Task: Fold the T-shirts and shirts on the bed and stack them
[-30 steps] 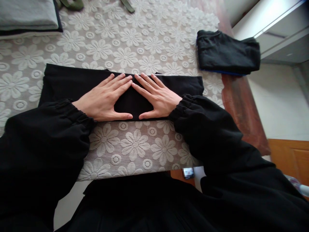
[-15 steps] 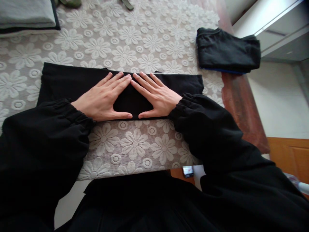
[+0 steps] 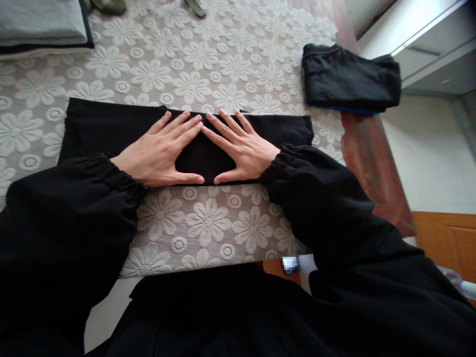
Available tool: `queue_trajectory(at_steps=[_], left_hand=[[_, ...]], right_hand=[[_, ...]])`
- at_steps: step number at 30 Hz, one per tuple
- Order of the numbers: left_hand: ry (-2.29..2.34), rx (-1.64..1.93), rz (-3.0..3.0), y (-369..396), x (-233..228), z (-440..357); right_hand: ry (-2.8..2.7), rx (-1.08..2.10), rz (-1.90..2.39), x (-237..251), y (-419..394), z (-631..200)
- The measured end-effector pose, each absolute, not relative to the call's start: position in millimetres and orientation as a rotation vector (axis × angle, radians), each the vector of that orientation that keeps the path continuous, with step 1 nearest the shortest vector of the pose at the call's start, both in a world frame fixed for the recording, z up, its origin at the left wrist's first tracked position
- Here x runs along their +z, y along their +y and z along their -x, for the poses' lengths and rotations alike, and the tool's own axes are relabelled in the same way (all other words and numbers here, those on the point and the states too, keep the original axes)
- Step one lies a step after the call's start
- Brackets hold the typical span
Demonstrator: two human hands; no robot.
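Almost nothing has changed over the last second: left hand [image 3: 159, 151] and right hand [image 3: 241, 148] stay flat, no grip closed, pressing the long folded black cloth [image 3: 92, 126] onto the flower-lace-covered surface [image 3: 208, 223]; smoothing apparently continues.

The long folded garment [image 3: 111, 126] is plain black, with no print. The sleeves [image 3: 74, 218] are the same black, gathered at the cuffs. Beneath lies a lace cloth [image 3: 208, 218], off-white, patterned all over with large daisy-like flowers and small rings between them. The bench [image 3: 372, 163] shows reddish-brown wood along its bare edge. A second folded garment [image 3: 349, 77] is black with a thin blue line along its lower edge. The folded pile [image 3: 40, 22] at the far corner is grey over black. Olive-green straps [image 3: 107, 6] lie at the top edge.
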State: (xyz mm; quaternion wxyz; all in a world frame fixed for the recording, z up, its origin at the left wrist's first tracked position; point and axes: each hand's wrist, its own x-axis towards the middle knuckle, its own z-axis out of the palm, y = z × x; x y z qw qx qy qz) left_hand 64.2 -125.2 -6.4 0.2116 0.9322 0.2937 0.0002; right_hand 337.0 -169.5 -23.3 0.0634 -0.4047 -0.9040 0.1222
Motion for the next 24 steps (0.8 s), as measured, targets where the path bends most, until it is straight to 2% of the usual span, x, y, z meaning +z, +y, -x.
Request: queue_trajectory(at_steps=[24], left_hand=[[0.858,-0.021,-2.727,-127.2,-8.2,-64.6]], right_hand=[[-2.762,0.349,1.189,-29.3,-167.8,-338.9]])
